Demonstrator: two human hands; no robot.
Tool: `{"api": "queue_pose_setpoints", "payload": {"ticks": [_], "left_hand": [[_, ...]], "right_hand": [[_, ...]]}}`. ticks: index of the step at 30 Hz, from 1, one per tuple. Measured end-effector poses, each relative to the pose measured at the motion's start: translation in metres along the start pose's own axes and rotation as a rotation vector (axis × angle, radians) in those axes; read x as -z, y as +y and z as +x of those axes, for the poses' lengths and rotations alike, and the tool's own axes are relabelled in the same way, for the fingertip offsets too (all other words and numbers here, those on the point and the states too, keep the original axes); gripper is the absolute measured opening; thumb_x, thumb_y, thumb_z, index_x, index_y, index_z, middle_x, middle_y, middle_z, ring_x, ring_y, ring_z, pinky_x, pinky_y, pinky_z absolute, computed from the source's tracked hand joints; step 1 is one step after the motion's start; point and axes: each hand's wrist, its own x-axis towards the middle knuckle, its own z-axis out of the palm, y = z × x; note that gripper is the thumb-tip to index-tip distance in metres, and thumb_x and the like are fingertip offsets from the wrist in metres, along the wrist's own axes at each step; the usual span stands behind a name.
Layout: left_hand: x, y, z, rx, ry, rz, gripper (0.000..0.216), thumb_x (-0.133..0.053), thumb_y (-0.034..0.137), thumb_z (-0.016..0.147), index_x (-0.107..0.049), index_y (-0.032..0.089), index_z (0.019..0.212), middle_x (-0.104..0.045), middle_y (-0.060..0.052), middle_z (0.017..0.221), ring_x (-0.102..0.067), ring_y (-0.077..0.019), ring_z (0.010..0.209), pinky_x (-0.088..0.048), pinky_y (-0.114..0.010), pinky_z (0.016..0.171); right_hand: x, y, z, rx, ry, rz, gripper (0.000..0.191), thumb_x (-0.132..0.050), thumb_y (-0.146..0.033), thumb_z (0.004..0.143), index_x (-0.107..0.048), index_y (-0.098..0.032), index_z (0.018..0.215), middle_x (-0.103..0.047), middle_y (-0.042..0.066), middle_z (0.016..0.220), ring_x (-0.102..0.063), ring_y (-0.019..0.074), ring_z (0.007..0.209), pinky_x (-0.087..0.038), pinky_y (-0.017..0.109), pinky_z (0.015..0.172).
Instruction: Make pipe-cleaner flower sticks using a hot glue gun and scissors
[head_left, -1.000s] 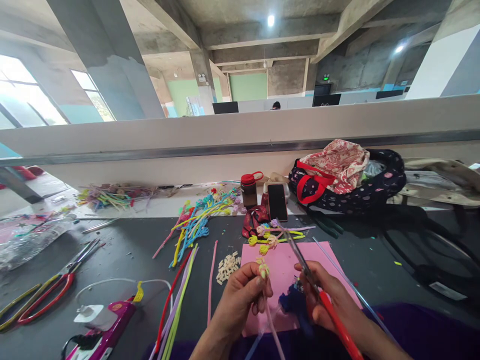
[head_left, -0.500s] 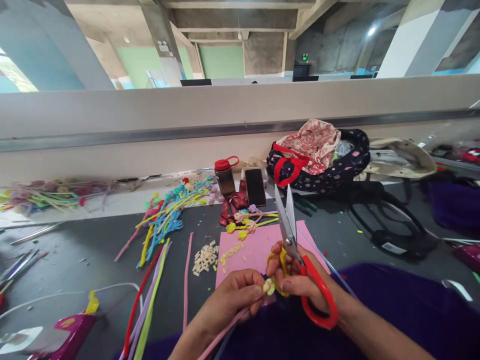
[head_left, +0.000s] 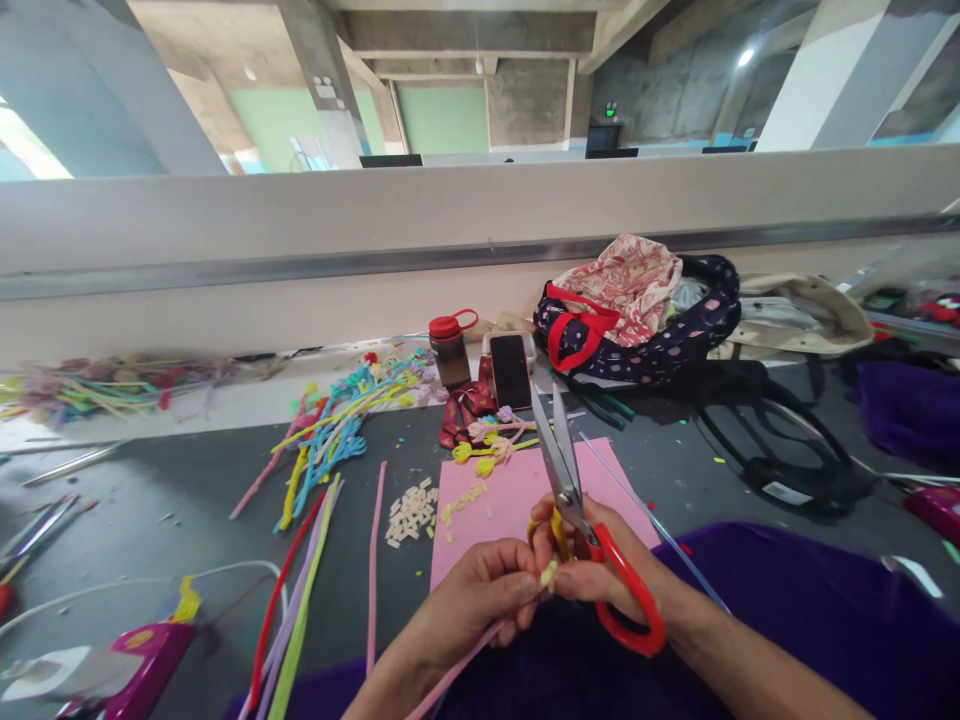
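Observation:
My left hand [head_left: 502,590] pinches a pink fuzzy stem [head_left: 465,660], like a pipe cleaner, with a small pale yellow tip [head_left: 549,573] standing out between the fingertips. My right hand [head_left: 600,570] is wrapped round a pair of scissors [head_left: 562,460]. Their metal blades point up and away, slightly apart, and a red handle loop hangs below the hand. Something yellow and curved shows among the right fingers; whether it is the other handle loop I cannot tell. The right thumb and fingers touch the yellow tip. Both hands are over the near edge of a pink sheet [head_left: 532,480].
Cut beige pieces [head_left: 411,512] lie left of the sheet. Coloured stems [head_left: 300,600] and finished bundles [head_left: 330,450] spread further left, near a magenta glue gun [head_left: 146,665]. Behind stand a bottle [head_left: 450,358], a phone [head_left: 511,370] and a dark patterned bag [head_left: 637,320].
My hands have come closer together, and the right fingers now press at the yellow tip. The scissors have shifted slightly left and down.

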Motion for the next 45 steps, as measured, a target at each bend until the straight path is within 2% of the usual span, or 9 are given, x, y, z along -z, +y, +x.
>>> {"api": "queue_pose_setpoints", "payload": {"ticks": [6,12,21,28,30,33,35,38,45], "left_hand": [[0.001,0.0,-0.001,-0.01,0.036,0.002,0.025,-0.068,0.035,0.07,-0.054,0.014,0.074,-0.061,0.0,0.051,-0.045,-0.0042,0.034,-0.023,-0.013,0.033],[-0.002,0.002,-0.005,-0.145,0.117,-0.031,0.025,-0.069,0.034,0.071,-0.053,0.014,0.074,-0.066,-0.005,0.059,-0.055,-0.0081,0.04,-0.029,-0.013,0.034],[-0.003,0.009,-0.009,-0.336,0.222,-0.204,0.024,-0.075,0.023,0.062,-0.054,0.014,0.069,-0.062,-0.002,0.057,-0.056,-0.0098,0.048,-0.035,-0.014,0.039],[-0.002,0.012,-0.011,-0.348,0.289,-0.266,0.028,-0.079,0.015,0.055,-0.054,0.014,0.067,-0.062,0.0,0.061,-0.053,-0.0055,0.053,-0.039,-0.013,0.05],[-0.002,0.013,-0.012,-0.339,0.286,-0.282,0.032,-0.08,0.012,0.053,-0.054,0.015,0.071,-0.061,0.002,0.062,-0.054,-0.0049,0.053,-0.038,-0.011,0.049],[0.0,0.015,-0.014,-0.329,0.24,-0.298,0.038,-0.079,0.012,0.054,-0.054,0.017,0.082,-0.06,0.003,0.063,-0.053,-0.0036,0.047,-0.029,-0.008,0.037],[0.002,0.015,-0.015,-0.32,0.191,-0.303,0.038,-0.078,0.013,0.057,-0.054,0.017,0.085,-0.061,0.003,0.062,-0.049,-0.0025,0.04,-0.023,-0.007,0.03],[0.005,0.013,-0.015,-0.295,0.124,-0.304,0.035,-0.077,0.015,0.059,-0.054,0.016,0.087,-0.063,0.002,0.06,-0.044,-0.0012,0.031,-0.023,-0.008,0.028],[0.001,0.008,-0.024,-0.242,0.054,-0.345,0.018,-0.074,0.02,0.062,-0.059,0.013,0.068,-0.065,-0.004,0.058,-0.052,-0.006,0.034,-0.029,-0.01,0.027]], "right_hand": [[0.003,-0.002,-0.002,0.058,0.038,-0.025,0.052,-0.067,-0.043,0.073,-0.044,-0.018,0.112,-0.057,0.003,0.083,-0.053,0.0123,0.065,-0.041,0.024,0.057],[0.003,-0.003,-0.002,0.087,0.151,-0.019,0.046,-0.061,-0.043,0.078,-0.042,-0.02,0.112,-0.058,0.005,0.086,-0.053,0.0117,0.061,-0.044,0.025,0.057],[-0.009,-0.005,0.0,0.056,0.07,-0.078,0.05,-0.064,-0.048,0.071,-0.046,-0.017,0.106,-0.056,0.002,0.075,-0.046,0.0096,0.055,-0.036,0.022,0.049],[-0.005,0.0,0.002,0.03,0.044,-0.107,0.051,-0.064,-0.048,0.07,-0.045,-0.018,0.107,-0.057,0.002,0.076,-0.047,0.01,0.055,-0.036,0.023,0.049],[-0.004,0.0,0.002,0.03,0.048,-0.129,0.051,-0.062,-0.048,0.071,-0.045,-0.018,0.107,-0.057,0.002,0.076,-0.046,0.0096,0.054,-0.036,0.023,0.049],[-0.005,-0.002,0.001,0.026,0.049,-0.151,0.051,-0.062,-0.05,0.071,-0.045,-0.018,0.107,-0.056,0.002,0.075,-0.048,0.0101,0.054,-0.037,0.023,0.049],[-0.006,-0.005,0.0,0.024,0.044,-0.191,0.048,-0.062,-0.047,0.072,-0.046,-0.018,0.107,-0.057,0.002,0.076,-0.05,0.0118,0.059,-0.039,0.024,0.052],[-0.007,-0.007,-0.003,0.022,0.04,-0.276,0.04,-0.061,-0.039,0.075,-0.048,-0.019,0.107,-0.058,0.003,0.081,-0.055,0.015,0.07,-0.042,0.026,0.059],[-0.006,0.001,-0.004,0.034,0.048,-0.335,0.035,-0.059,-0.033,0.076,-0.047,-0.02,0.108,-0.059,0.002,0.08,-0.054,0.0147,0.068,-0.041,0.024,0.056]]}}
